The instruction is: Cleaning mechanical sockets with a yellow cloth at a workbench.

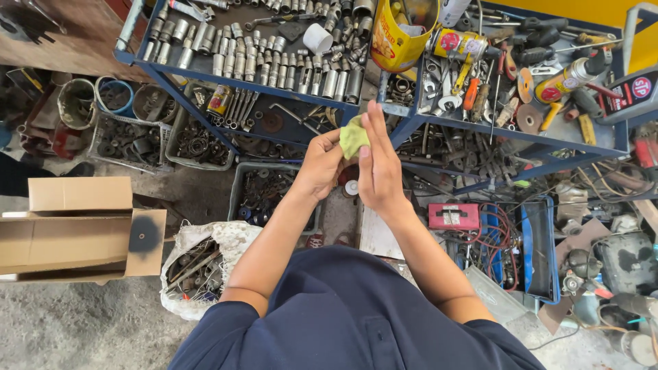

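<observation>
Below the camera, a dark blue shirt (343,322) fills the lower edge, and both bare forearms rise from it toward the middle of the view. Left hand (321,166): fingers curled, gripping a small yellow-green cloth (354,137) from its left side. Right hand (379,168): flat, fingers straight and held together, pointing up-frame, palm pressed against the cloth's right side. The cloth is crumpled between the two hands at frame centre, in the air in front of the rack; its long axis runs roughly up-frame, and its lower part is hidden by the fingers, so its full shape cannot be made out. On the floor at left, an open cardboard box (75,229) and a white sack of metal parts (205,264); at right, a red case (454,216) among tangled wires. Beyond the hands, a blue metal rack (411,122) holds rows of steel sockets (274,65), a yellow tin (401,34) and spray cans (459,42); its far edge is cut off.
</observation>
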